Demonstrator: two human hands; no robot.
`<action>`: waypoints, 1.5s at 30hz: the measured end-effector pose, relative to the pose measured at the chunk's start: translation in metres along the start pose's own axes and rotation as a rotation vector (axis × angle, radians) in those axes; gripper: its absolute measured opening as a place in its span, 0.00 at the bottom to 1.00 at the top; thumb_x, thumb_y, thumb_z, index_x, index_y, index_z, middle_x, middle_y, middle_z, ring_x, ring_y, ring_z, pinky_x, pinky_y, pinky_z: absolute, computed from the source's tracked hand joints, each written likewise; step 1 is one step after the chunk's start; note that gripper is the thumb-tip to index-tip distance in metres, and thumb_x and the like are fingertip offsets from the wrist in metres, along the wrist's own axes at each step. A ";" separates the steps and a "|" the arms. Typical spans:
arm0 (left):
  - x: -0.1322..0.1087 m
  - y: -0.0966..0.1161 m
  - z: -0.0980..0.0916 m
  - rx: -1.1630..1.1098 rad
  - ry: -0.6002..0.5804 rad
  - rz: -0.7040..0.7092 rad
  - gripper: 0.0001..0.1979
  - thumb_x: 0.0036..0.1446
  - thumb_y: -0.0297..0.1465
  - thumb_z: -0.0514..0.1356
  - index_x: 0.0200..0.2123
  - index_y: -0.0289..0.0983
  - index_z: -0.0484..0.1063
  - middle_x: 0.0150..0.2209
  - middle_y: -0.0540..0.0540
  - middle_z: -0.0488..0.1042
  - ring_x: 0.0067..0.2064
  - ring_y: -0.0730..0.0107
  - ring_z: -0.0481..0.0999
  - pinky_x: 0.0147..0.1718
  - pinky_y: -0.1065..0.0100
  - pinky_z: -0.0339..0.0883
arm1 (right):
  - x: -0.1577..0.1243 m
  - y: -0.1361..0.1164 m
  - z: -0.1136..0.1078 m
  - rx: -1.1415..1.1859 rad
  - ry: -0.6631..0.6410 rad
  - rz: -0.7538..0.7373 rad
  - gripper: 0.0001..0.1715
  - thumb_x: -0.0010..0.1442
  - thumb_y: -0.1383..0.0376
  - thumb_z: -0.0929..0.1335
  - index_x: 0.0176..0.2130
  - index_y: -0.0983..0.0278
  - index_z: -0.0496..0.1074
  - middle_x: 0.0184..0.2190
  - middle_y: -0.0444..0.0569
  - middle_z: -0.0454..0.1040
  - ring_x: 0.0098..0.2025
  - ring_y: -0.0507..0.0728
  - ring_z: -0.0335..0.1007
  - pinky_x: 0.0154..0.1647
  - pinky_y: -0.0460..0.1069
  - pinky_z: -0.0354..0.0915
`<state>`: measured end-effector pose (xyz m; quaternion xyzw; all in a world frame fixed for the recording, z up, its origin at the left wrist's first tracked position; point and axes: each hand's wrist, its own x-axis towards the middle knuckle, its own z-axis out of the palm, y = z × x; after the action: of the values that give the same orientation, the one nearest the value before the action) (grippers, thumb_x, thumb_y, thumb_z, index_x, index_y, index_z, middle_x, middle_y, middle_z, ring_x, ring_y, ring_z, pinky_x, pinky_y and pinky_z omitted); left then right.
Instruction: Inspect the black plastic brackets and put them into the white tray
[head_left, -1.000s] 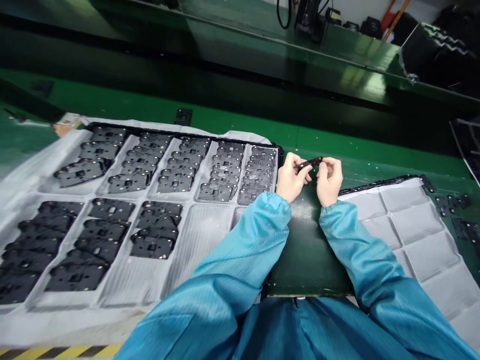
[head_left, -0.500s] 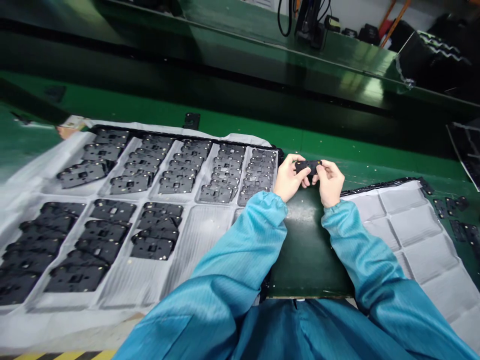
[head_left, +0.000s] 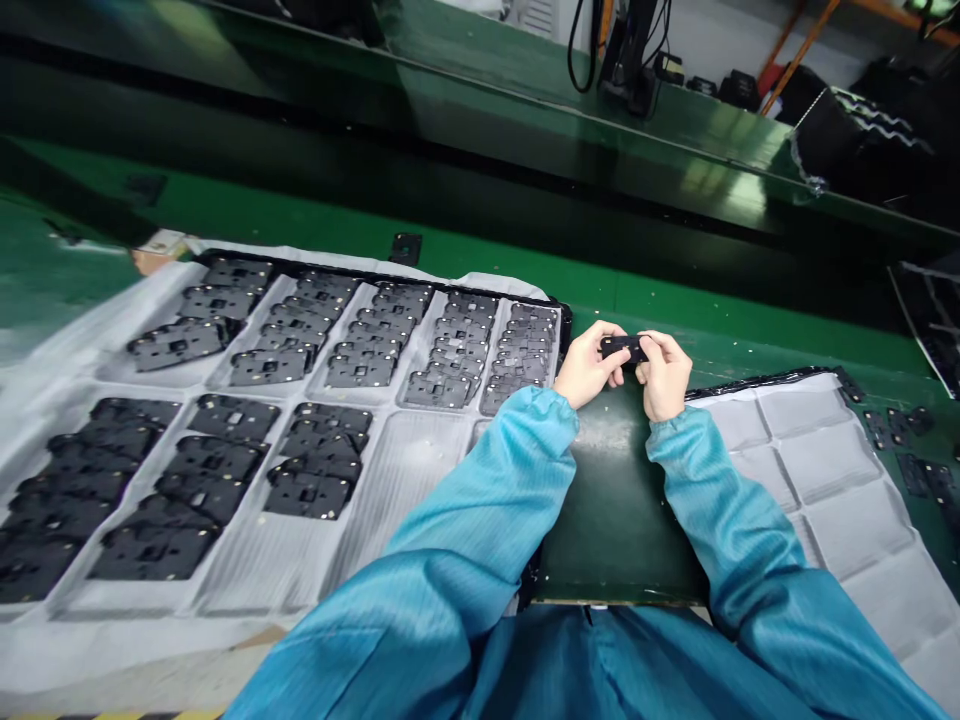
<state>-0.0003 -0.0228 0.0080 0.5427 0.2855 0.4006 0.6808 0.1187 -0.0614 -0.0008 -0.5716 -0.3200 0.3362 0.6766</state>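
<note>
Between my two hands is a small black plate-like part (head_left: pixel 622 348), raised over the green bench. My left hand (head_left: pixel 589 365) pinches its left end, thumb along the near face. Its right end is gripped by the thumb and fingers of my right hand (head_left: pixel 664 372). To the left lies a compartment tray lined in white (head_left: pixel 420 450). Rows of overlapping black plates (head_left: pixel 364 345) fill several of its compartments, with cut-outs and small shiny spots on them. The plates at the near left (head_left: pixel 154 540) look larger in view.
On the right is a second tray with white compartments (head_left: pixel 832 460), loose black parts (head_left: pixel 896 425) beyond its edge. One black part (head_left: pixel 406 248) lies behind the left tray. A dark raised ledge (head_left: pixel 480 180) runs across the back; another person's hand (head_left: pixel 154 255) is at far left.
The black part stays in both hands and its face now shows less, as if turned. My right fingers have shifted over its end. The whole view has moved slightly.
</note>
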 end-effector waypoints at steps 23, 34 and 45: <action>0.008 0.006 -0.007 -0.217 0.306 -0.082 0.11 0.51 0.36 0.58 0.27 0.34 0.64 0.24 0.50 0.69 0.18 0.78 0.69 0.12 0.77 0.58 | 0.011 -0.012 -0.009 0.234 -0.168 0.169 0.15 0.57 0.52 0.63 0.36 0.61 0.66 0.29 0.42 0.63 0.18 0.46 0.51 0.13 0.43 0.48; 0.011 0.004 -0.011 -0.231 0.339 -0.125 0.14 0.54 0.40 0.56 0.38 0.36 0.68 0.29 0.48 0.73 0.17 0.79 0.69 0.12 0.77 0.58 | 0.014 -0.021 -0.017 0.290 -0.346 0.298 0.16 0.60 0.51 0.60 0.33 0.61 0.61 0.27 0.41 0.60 0.16 0.46 0.37 0.12 0.43 0.43; 0.011 0.003 -0.014 -0.205 0.353 -0.131 0.11 0.55 0.39 0.54 0.35 0.36 0.66 0.27 0.50 0.70 0.16 0.81 0.67 0.13 0.78 0.56 | 0.009 -0.022 -0.012 0.216 -0.338 0.242 0.17 0.61 0.51 0.58 0.32 0.60 0.59 0.29 0.41 0.58 0.16 0.45 0.38 0.12 0.43 0.43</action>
<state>-0.0066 -0.0064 0.0077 0.3724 0.3929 0.4711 0.6964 0.1351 -0.0636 0.0199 -0.4655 -0.3202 0.5381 0.6255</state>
